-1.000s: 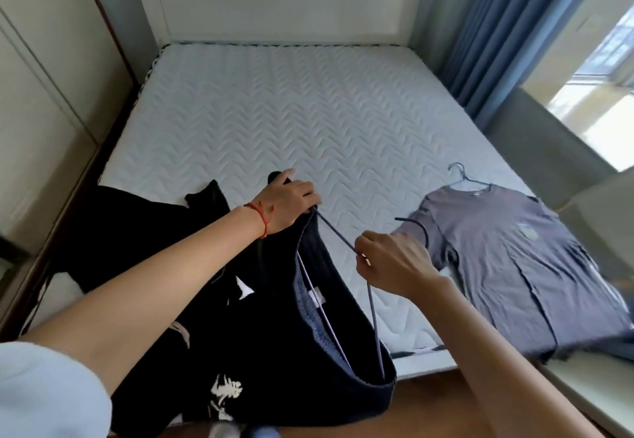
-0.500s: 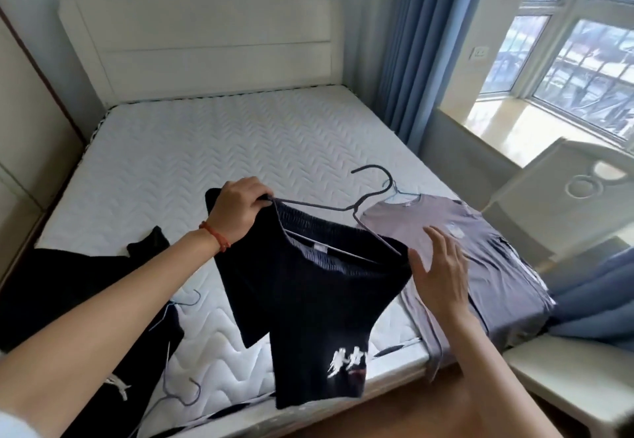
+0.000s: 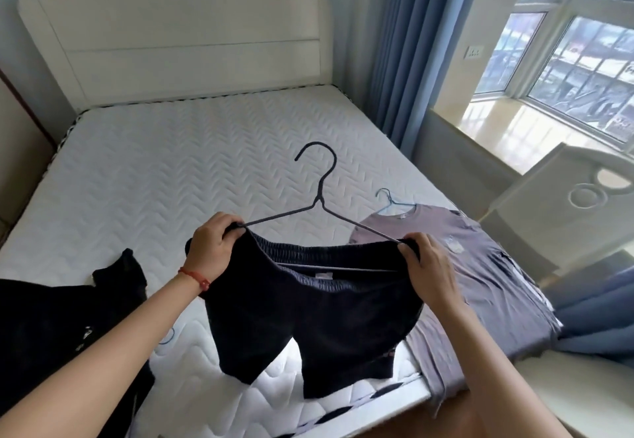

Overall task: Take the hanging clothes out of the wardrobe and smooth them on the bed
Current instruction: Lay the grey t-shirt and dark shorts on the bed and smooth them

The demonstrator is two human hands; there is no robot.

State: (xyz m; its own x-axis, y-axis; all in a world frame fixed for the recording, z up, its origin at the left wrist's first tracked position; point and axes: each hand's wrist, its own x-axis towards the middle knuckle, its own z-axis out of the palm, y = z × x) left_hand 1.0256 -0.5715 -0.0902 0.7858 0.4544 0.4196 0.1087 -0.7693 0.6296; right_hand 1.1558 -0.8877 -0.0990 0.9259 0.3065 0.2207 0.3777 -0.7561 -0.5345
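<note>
Dark navy shorts [image 3: 308, 317] hang on a thin dark wire hanger [image 3: 320, 194], held up above the foot of the bed [image 3: 206, 163]. My left hand [image 3: 211, 247] grips the left end of the waistband and hanger. My right hand [image 3: 427, 264] grips the right end. The hanger's hook points up and away from me. A grey long-sleeved shirt [image 3: 480, 283] lies flat on the bed's right side with a light blue hanger [image 3: 389, 201] in its neck. A black garment [image 3: 61, 328] lies on the left of the bed.
A white headboard [image 3: 178, 39] stands at the far end. Blue curtains [image 3: 408, 43] and a window [image 3: 566, 43] are at the right, with a white chair back [image 3: 566, 204] close to the bed's corner. A wardrobe side [image 3: 17, 149] borders the left.
The shorts have been lifted and spread wide on the hanger. My right hand went from under the hanger to gripping its right end. The hook now stands upright.
</note>
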